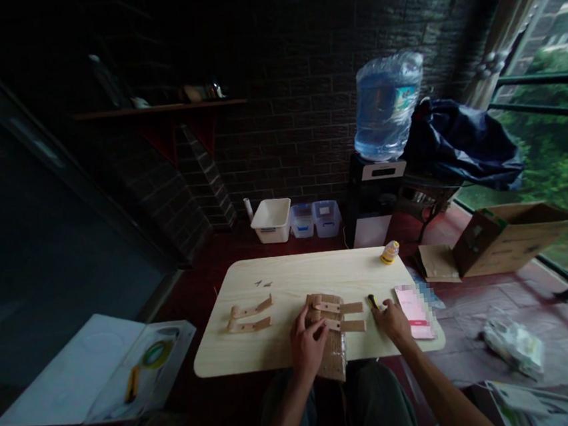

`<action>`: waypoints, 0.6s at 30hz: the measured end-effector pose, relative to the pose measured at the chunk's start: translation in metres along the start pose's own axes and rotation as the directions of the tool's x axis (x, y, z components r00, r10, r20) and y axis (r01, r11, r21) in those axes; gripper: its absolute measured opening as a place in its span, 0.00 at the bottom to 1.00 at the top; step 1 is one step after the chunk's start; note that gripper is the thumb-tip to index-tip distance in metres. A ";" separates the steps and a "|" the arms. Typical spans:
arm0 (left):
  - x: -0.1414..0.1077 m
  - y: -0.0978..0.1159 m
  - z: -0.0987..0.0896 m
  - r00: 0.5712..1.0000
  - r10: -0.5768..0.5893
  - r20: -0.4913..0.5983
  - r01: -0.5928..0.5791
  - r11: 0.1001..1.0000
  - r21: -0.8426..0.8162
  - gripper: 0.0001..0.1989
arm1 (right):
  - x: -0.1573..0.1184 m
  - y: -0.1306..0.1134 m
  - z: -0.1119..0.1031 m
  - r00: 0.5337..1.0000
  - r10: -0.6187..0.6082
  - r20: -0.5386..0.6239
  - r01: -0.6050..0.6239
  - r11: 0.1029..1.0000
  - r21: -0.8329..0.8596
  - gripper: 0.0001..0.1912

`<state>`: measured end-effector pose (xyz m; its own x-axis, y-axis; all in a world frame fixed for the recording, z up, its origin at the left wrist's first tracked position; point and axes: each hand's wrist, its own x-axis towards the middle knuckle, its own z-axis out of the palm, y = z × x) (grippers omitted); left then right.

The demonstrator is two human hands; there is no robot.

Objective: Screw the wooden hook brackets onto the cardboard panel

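My left hand [307, 344] rests over a brown cardboard piece [334, 362] at the table's front edge, its thumb and fingers closed at a small light-wood part [333, 324]. That part belongs to a jointed wooden piece with two flat arms [352, 307] pointing right. A similar wooden piece [249, 325] lies further left. My right hand [394, 323] is low over the table, thumb and index finger apart, fingertips at the near end of a black-and-yellow hand tool [371, 301]. The tool's exact kind is too small to make out.
On the pale table [290, 273] are a yellow-based clear bottle [389, 252], a pink sheet [414, 311] and small dark pieces [263, 283]. An open case [143, 367] stands left, a cardboard box [507, 238] right. Bins [272, 221] and a water dispenser [375, 194] stand behind.
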<state>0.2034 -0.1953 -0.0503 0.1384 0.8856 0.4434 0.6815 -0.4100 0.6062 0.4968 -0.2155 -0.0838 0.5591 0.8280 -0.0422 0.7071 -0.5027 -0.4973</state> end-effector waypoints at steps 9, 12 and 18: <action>0.004 0.003 0.002 1.000 0.030 0.000 -0.030 0.999 0.023 0.08 | 0.006 0.005 -0.016 0.987 0.018 0.159 -0.080 0.915 0.395 0.12; 0.001 0.004 0.002 0.999 0.031 -0.015 -0.030 0.998 0.052 0.09 | 0.005 0.002 -0.034 0.986 -0.022 0.168 -0.081 0.806 0.586 0.20; -0.002 0.001 0.001 0.999 0.032 -0.027 -0.030 0.997 0.066 0.10 | -0.007 -0.043 -0.091 0.985 -0.163 0.062 0.030 0.514 0.858 0.28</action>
<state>0.2049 -0.1972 -0.0514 0.1407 0.8659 0.4800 0.7230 -0.4211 0.5477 0.5020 -0.2222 0.0168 0.4085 0.9126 -0.0148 0.0089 -0.0201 -0.9998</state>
